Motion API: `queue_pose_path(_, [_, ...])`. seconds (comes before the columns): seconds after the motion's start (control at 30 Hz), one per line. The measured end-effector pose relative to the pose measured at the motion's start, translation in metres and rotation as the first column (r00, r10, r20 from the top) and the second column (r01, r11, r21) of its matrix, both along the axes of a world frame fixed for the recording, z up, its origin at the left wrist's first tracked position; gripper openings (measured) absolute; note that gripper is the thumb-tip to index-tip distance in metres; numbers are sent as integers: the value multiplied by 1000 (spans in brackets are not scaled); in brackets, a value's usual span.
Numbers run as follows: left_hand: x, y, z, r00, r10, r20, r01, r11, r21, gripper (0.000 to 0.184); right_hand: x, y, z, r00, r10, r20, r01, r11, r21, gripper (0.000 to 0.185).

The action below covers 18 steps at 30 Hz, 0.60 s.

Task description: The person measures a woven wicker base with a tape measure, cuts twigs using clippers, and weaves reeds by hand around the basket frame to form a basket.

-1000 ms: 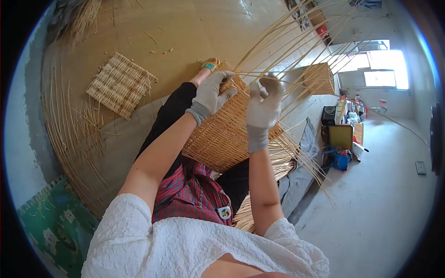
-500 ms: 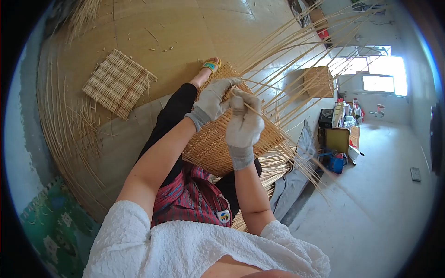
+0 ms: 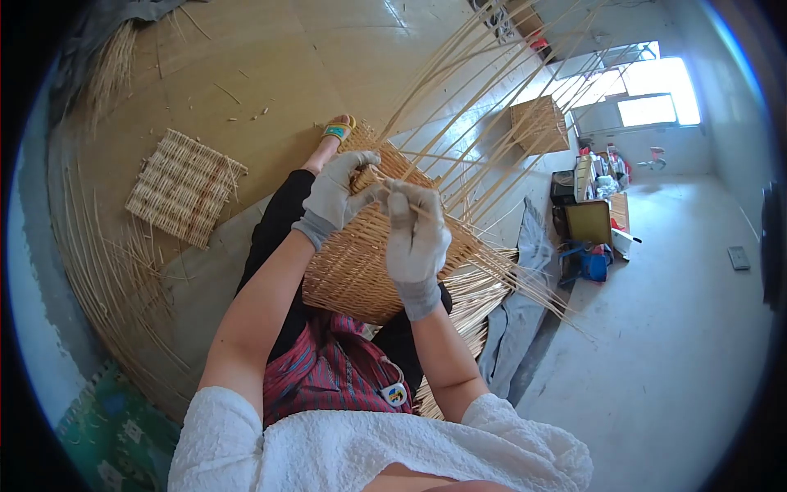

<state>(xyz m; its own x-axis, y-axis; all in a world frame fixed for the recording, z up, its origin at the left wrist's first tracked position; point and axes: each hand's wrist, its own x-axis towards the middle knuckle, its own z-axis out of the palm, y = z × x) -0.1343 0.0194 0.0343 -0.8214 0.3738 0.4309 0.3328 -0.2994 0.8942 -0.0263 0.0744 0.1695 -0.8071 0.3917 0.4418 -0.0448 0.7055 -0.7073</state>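
A wicker basket point(image 3: 352, 275) leans across my lap, its long loose strands point(image 3: 492, 78) fanning out from the far edge toward the upper right. My left hand point(image 3: 334, 193), in a pale work glove, is closed over the basket's rim, with thumb and fingers around the woven edge. Close beside it, my right hand point(image 3: 416, 242), gloved too, pinches a thin wicker strand at the rim. The fingertips of both hands nearly meet there. Part of the rim is hidden under the gloves.
A square woven panel point(image 3: 187, 189) lies on the floor at left, near loose strands point(image 3: 115, 262). Bundled canes point(image 3: 471, 307) rest on a grey cloth point(image 3: 512, 332) to the right. Farther off stand another basket point(image 3: 539, 125) and a blue container point(image 3: 594, 264).
The whole view has shifted, so the basket and hands appear further left. My left hand stays on the rim, and my right hand still pinches the strand beside it.
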Motion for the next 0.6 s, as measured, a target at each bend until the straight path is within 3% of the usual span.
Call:
queue_pose_path(0.07, [0,-6,9,982,114,-153,-129,987,-93,50,15,2,-10,1000,20,2,-20,999,-26,12])
queue_pose_path(0.13, [2,-9,12,986,100,-133,-117,985,-126,49,31,11,-28,993,114,2,-114,992,58,14])
queue_pose_path(0.17, [3,-11,13,988,103,-112,-120,981,-153,48,29,21,-37,981,30,-190,-103,917,-385,16])
queue_pose_path(0.2, [2,-12,12,988,96,-120,-115,981,-158,48,27,32,-39,980,23,-197,-100,916,-389,16])
queue_pose_path(0.27, [3,-12,11,986,106,-127,-130,971,-198,47,31,58,-37,966,-169,197,260,616,-744,16])
queue_pose_path(0.3, [3,-11,13,985,100,-140,-127,972,-198,47,34,81,-67,977,-149,152,207,502,-840,21])
queue_pose_path(0.37, [0,-10,17,999,25,22,-22,992,-128,40,35,86,-71,975,-180,134,209,512,-833,20])
queue_pose_path(0.5, [-14,1,14,984,-64,169,71,997,-39,32,24,68,-64,939,-321,125,295,561,-773,17])
queue_pose_path(0.57, [-10,4,23,959,-10,285,53,988,-144,26,-14,65,-40,904,-428,10,318,656,-685,16])
queue_pose_path(0.6, [-8,7,22,960,-15,279,63,984,-166,26,-39,79,-42,952,-301,-54,237,839,-489,21])
